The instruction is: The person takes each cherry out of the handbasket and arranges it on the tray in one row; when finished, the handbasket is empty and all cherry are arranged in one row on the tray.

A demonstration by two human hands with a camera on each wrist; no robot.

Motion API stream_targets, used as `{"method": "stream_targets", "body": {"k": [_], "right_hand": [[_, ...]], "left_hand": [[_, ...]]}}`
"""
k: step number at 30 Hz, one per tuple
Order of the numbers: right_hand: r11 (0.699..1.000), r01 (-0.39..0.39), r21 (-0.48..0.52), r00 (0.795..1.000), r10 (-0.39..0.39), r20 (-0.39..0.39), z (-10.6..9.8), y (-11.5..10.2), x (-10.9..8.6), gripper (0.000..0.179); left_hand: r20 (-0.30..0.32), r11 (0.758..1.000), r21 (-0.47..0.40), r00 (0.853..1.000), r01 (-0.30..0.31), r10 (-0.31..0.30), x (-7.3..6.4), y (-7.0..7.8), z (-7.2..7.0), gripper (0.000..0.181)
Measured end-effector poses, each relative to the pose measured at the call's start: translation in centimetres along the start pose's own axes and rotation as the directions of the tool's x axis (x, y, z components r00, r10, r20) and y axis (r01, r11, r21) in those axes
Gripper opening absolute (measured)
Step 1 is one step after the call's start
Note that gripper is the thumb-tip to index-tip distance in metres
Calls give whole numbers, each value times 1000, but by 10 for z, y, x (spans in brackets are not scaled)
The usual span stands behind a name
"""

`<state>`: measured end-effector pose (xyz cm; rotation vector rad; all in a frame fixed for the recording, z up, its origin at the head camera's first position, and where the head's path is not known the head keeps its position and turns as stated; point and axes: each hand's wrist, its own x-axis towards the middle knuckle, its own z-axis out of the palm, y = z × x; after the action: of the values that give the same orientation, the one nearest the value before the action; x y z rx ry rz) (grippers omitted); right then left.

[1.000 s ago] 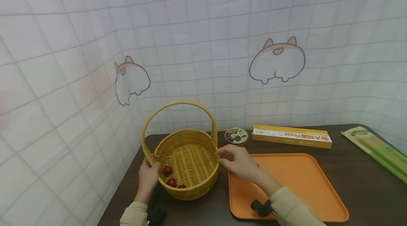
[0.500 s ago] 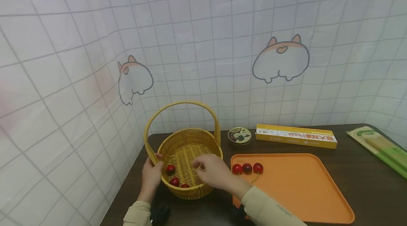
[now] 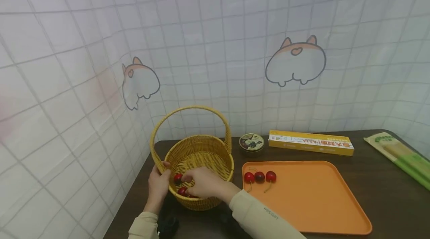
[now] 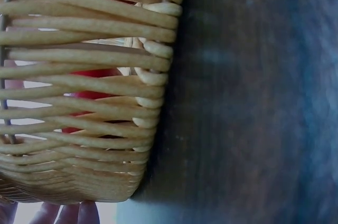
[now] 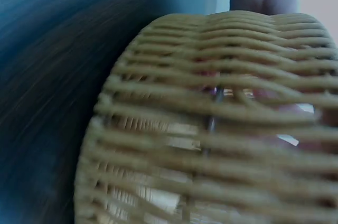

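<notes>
A round yellow wicker basket (image 3: 201,204) with a tall arched handle stands at the left of the table. My left hand (image 3: 158,185) grips its left rim by the foot of the handle. Inside, near the front left, lie a dark red cherry (image 3: 177,178) and another cherry (image 3: 181,191); part of a third shows behind my hand. My right hand (image 3: 205,183) reaches over the front rim, thumb and forefinger apart, with the tips right at these cherries. Red fruit (image 4: 87,94) shows through the weave in the left wrist view. In the right wrist view, the basket wall (image 5: 158,150) hides most of that hand.
An orange tray (image 3: 312,198) lies right of the basket, with three stemmed cherries (image 3: 259,177) in a row at its back left corner. Behind stand a round tin (image 3: 252,142) and a yellow pasta box (image 3: 310,143). A green packet (image 3: 399,155) lies far right.
My right hand has moved left from the basket's right rim, across the basket and down to the cherries inside, uncovering the row on the tray. My left hand keeps its hold on the rim.
</notes>
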<state>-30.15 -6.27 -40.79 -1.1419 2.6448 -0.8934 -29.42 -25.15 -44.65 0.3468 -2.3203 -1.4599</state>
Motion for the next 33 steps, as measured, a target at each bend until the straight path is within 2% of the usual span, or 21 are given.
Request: {"method": "stream_targets", "body": {"k": [10, 17, 21, 28, 33], "right_hand": [[997, 74, -8, 987, -72, 144, -7, -1, 13, 44], [995, 101, 18, 979, -102, 178, -4, -4, 13, 37], [997, 71, 19, 980, -74, 185, -1, -5, 11, 29], [999, -41, 26, 975, 34, 218, 3, -3, 9, 30], [998, -49, 30, 969, 40, 243, 5, 0, 11, 30]], "left_hand": [[-8, 1000, -3, 1000, -23, 23, 8, 12, 0, 23], [-15, 1000, -3, 1000, -14, 14, 5, 9, -2, 24], [-23, 1000, 0, 1000, -14, 14, 3, 5, -2, 25], [-14, 1000, -1, 1000, -7, 7, 1, 0, -1, 25], [-14, 1000, -4, 1000, -7, 7, 0, -1, 0, 24]]}}
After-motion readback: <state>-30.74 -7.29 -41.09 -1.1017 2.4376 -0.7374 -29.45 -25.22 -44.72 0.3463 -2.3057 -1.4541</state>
